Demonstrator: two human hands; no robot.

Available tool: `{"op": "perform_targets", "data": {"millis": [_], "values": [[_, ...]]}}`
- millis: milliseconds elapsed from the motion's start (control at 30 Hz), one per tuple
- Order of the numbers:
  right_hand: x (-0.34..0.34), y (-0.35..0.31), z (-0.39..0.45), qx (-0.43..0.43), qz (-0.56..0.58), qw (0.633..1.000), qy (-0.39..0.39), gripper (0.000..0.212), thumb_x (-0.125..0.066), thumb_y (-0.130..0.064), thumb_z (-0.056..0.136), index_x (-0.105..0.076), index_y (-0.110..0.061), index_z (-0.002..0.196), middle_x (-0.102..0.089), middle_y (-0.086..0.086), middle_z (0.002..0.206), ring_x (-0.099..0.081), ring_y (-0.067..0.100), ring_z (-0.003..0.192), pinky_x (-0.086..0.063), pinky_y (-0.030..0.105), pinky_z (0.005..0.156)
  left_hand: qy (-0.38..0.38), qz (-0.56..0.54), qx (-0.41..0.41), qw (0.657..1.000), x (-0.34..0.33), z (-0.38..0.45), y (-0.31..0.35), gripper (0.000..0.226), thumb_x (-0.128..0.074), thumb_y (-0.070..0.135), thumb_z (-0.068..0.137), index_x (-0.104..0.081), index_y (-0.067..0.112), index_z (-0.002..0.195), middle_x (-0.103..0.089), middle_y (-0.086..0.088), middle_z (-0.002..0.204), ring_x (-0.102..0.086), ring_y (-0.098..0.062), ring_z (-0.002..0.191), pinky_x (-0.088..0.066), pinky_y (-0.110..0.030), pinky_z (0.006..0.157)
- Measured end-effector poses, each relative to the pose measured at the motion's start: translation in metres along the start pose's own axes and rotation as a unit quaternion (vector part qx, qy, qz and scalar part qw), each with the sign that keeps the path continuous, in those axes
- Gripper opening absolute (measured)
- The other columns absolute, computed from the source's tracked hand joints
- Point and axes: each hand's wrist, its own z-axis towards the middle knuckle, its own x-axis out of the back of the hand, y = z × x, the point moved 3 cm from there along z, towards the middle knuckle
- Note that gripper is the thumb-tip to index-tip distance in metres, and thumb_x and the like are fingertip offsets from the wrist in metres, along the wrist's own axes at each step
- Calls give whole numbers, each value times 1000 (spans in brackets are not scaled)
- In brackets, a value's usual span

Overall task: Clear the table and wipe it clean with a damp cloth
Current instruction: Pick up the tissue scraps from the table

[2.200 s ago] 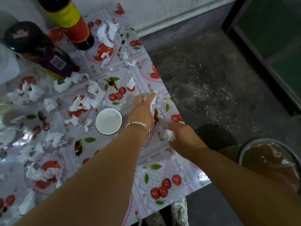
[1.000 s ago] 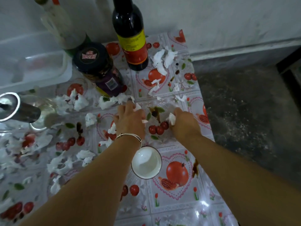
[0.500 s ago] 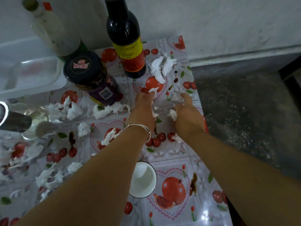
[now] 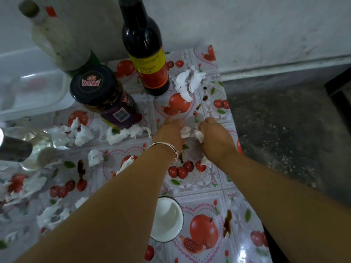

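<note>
With the right hand [image 4: 214, 137] clamping torn tissue scraps [image 4: 198, 134] and the left hand's [image 4: 171, 133] fingers pinching another on the bench [image 4: 205, 188], best gather nearby pieces inward before lifting

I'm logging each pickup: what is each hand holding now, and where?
Right hand grips crumpled tissue scraps in its curled fingers; left hand touches a scrap, hold unclear.

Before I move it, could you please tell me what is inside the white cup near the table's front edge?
The white cup shows only a bare white interior; nothing visible lies inside. The left forearm covers its left rim, so that edge cannot be checked.
</note>
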Motion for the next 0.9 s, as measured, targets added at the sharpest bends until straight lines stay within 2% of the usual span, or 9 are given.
{"op": "perform_targets", "data": {"millis": [100, 167, 233, 300, 467, 600, 700, 800, 900], "values": [[-3, -3, 2, -11, 0, 1000, 1, 32, -47, -1, 91, -47, -5, 123, -53, 15, 119, -55, 31, 104, -42, 33, 78, -1, 5, -4, 1000, -1, 1, -1, 29, -56, 12, 88, -53, 7, 116, -45, -14, 128, -50, -30, 114, -41, -35, 94], [-4, -5, 2, -39, 30, 999, 5, 33, -47, -3, 91, -42, -8, 123, -55, 15, 116, -56, 31, 102, -42, 32, 77, 9, -7, -12, 1000, 0, 1, -3, 25, -55, 10, 88, -55, 4, 112, -47, -16, 125, -50, -31, 112, -40, -34, 92], [-5, -7, 1, -62, 55, 997, 7, 32, -48, -6, 92, -42, -10, 123, -56, 15, 116, -57, 31, 103, -48, 37, 85, 19, -23, -17, 999, 2, 2, -8, 22, -53, 10, 88, -54, 1, 109, -51, -18, 121, -50, -32, 111, -40, -35, 90], [-5, -9, 2, -65, 33, 997, -7, 33, -47, -7, 93, -45, -9, 126, -54, 16, 121, -56, 32, 108, -47, 39, 92, 30, -32, -5, 999, 4, 6, -12, 22, -50, 11, 91, -52, 0, 110, -53, -19, 118, -50, -33, 111, -40, -35, 89], [-1, -8, 4, -76, 32, 996, -20, 36, -48, -3, 92, -47, -3, 129, -41, 15, 132, -53, 32, 112, -44, 37, 95, 64, -76, 28, 995, 18, 19, -9, 41, -43, -2, 89, -36, 8, 128, -49, -16, 124, -49, -32, 117, -40, -37, 95], [9, -2, 11, -61, 81, 995, -9, 27, -51, -4, 91, -53, -3, 117, -50, 15, 124, -53, 29, 111, -42, 32, 93, 80, -94, 3, 992, 27, 34, 4, 57, -41, -10, 85, -35, 20, 132, -36, -14, 132, -45, -32, 115, -38, -37, 93], [14, 3, 19, -20, 84, 996, -1, 21, -51, -3, 89, -55, -1, 110, -56, 17, 115, -55, 30, 105, -40, 31, 84, 95, -90, 15, 991, 29, 53, 14, 63, -36, -13, 85, -31, 18, 139, -23, -15, 139, -44, -35, 117, -37, -40, 98], [19, 11, 23, 22, 44, 999, 1, 29, -53, -1, 87, -55, 0, 116, -54, 19, 117, -54, 33, 103, -31, 24, 75, 119, -76, 15, 990, 32, 71, 25, 50, -44, 2, 91, -33, 14, 138, -21, -19, 142, -46, -38, 113, -40, -38, 93], [22, 18, 26, 32, 36, 999, -10, 28, -53, -5, 88, -58, -4, 115, -52, 15, 119, -54, 31, 104, -32, 22, 75, 126, -71, 15, 989, 31, 86, 33, 56, -53, 22, 91, -28, 23, 141, -11, -18, 147, -39, -38, 122, -38, -40, 99]]}}
